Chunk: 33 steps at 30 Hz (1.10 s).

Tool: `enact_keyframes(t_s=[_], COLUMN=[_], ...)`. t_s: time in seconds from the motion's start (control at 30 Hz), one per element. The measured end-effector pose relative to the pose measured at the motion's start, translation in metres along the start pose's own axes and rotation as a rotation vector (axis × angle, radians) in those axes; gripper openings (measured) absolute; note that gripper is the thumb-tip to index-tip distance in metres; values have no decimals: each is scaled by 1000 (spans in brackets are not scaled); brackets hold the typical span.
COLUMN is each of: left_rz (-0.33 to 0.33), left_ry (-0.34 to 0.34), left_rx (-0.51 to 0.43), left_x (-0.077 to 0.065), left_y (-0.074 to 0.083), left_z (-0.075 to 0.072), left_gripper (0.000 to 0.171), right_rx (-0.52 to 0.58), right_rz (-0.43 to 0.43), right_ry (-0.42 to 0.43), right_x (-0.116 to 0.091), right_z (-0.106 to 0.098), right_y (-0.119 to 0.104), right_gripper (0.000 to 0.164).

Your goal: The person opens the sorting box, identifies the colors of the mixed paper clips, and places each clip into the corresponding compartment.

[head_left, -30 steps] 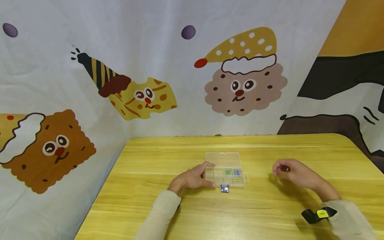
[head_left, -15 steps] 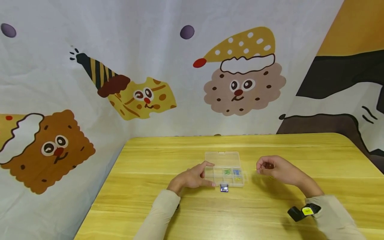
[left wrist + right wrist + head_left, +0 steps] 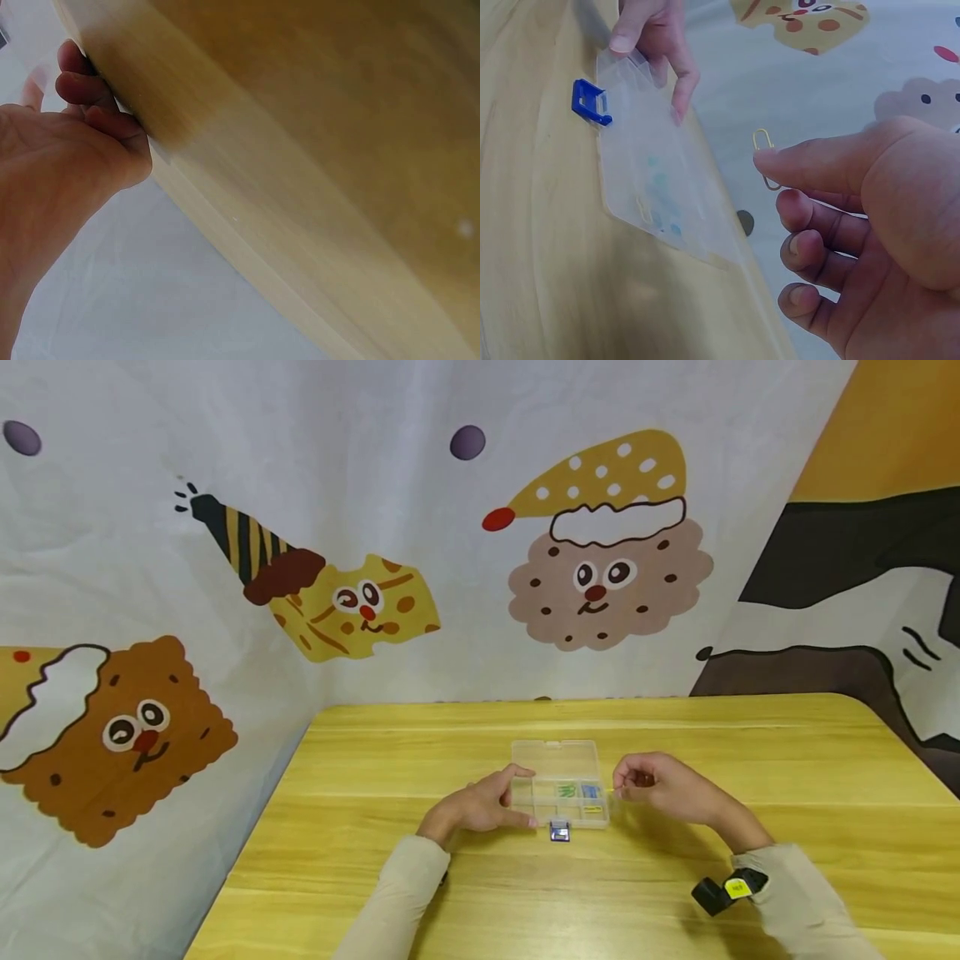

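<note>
A clear plastic compartment box [image 3: 544, 808] lies on the table with its lid [image 3: 555, 760] raised at the back. My left hand [image 3: 476, 806] grips its left end, thumb at the front edge and fingers toward the back. Green paper clips [image 3: 567, 790], blue paper clips [image 3: 591, 792] and a yellow paper clip [image 3: 592, 809] lie in separate compartments. A blue latch [image 3: 591, 102] projects from the front edge. Just right of the box, my right hand [image 3: 667, 789] pinches a yellow paper clip [image 3: 762, 138] between thumb and index finger; the other fingers are loosely curled.
The wood-grain table [image 3: 405, 743] stretches out on both sides of the box. Behind it hangs a white cloth [image 3: 465, 635] printed with cartoon biscuits and cheese. A black wrist camera [image 3: 712, 896] sits on the right wrist.
My right hand has moved left to the box's right side, carrying a yellow paper clip. Yellow clips seen beneath it earlier are now out of sight. My left hand stays on the box.
</note>
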<state>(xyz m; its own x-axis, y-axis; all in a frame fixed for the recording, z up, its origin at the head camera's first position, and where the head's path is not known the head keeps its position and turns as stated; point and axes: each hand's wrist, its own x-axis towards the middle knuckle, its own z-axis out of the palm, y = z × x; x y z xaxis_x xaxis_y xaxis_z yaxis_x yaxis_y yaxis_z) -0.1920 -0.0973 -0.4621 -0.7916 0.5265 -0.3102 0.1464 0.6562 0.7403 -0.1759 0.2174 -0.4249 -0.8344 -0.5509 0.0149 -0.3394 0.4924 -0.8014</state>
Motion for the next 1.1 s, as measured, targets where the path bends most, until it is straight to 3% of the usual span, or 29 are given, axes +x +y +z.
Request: enact_keyframes(t_s=[0.57, 1.1], left_rz=[-11, -1], left_ry=[-28, -32], left_rx=[-23, -9], left_x=[-1, 3], left_y=[-3, 0], left_z=[11, -6], left_gripper=[72, 75], right_rx=[51, 42], right_rz=[-22, -6], right_ry=[-27, -48], right_x=[1, 14], right_z=[27, 28], right_y=[7, 10], right_gripper=[13, 13])
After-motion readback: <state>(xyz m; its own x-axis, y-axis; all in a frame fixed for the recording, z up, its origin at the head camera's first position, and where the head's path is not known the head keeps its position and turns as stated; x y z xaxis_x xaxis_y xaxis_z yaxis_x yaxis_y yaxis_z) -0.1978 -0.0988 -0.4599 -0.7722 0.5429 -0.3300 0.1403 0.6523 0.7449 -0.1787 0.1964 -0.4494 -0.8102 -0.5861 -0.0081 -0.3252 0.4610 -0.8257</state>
